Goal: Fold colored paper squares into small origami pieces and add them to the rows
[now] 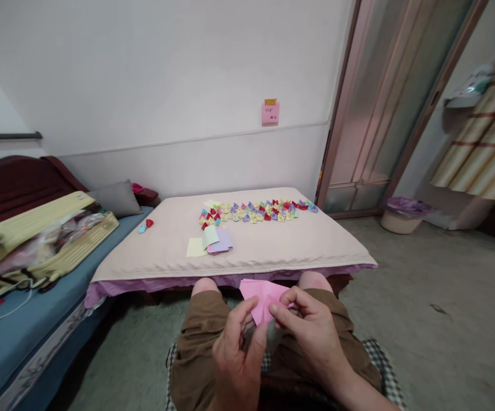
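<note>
Over my lap I hold a pink paper sheet (pixel 261 298) with both hands. My left hand (pixel 236 351) pinches its lower left side, fingers curled. My right hand (pixel 311 328) pinches its right edge between thumb and forefinger. In front of my knees stands a low table with a beige cloth (pixel 316 240). Many small folded paper pieces (pixel 256 211) in yellow, purple, red and blue lie in a band at its far side. A small stack of flat paper squares (pixel 211 242), yellow, green and purple, lies nearer to me.
A blue-covered bed (pixel 12 337) with a yellow bag and clutter runs along the left. Two small folded pieces (pixel 146 225) lie at the table's left edge. A basket (pixel 401 216) stands on the floor by the glass door at right. A pink note (pixel 270 112) is on the wall.
</note>
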Demonstrator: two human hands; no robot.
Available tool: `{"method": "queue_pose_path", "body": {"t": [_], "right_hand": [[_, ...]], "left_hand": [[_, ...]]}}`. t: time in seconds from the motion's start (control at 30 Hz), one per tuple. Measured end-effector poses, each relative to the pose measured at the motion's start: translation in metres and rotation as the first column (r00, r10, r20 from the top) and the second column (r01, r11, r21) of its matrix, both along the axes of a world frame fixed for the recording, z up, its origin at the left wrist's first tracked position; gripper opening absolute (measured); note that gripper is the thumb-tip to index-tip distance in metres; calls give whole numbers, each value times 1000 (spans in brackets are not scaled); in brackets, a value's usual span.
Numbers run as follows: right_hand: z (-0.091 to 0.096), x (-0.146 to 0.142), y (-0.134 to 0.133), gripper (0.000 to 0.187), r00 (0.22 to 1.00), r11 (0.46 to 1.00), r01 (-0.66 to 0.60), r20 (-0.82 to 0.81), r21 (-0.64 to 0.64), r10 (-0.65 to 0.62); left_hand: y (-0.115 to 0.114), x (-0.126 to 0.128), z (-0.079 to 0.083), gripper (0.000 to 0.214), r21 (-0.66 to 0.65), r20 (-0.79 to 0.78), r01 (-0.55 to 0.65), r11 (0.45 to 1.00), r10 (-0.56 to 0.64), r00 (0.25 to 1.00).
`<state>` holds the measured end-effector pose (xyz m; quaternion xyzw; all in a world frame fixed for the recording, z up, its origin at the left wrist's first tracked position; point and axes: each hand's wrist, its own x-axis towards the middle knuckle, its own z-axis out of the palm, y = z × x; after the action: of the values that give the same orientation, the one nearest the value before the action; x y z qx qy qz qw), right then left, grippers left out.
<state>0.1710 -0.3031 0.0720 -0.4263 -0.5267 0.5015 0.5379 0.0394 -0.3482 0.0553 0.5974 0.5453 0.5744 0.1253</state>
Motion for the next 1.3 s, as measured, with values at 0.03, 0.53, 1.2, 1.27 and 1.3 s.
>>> {"method": "queue_pose_path", "body": {"t": [0.03,0.53,1.2,1.27,1.3], "right_hand": [[1,0,0,28,1000,1000,0,3,-5,0],[3,-6,4,43,987,999,43,-156,-27,-46],[-5,11,8,20,965,954,57,228,293,-128],[-5,13,7,18,955,943,22,271,331,-117],[-5,13,7,18,952,938,2,287,346,-108]], "left_hand": [[0,0,-1,29,-1,2,-7,1000,7,1000],[12,6,-15,42,-99,498,119,988,-54,865],[26,9,-2,37,-180,826,358,916,-57,560],[26,7,-2,34,-187,834,405,895,-73,547],[26,6,-2,34,-193,829,408,892,-74,555]]}}
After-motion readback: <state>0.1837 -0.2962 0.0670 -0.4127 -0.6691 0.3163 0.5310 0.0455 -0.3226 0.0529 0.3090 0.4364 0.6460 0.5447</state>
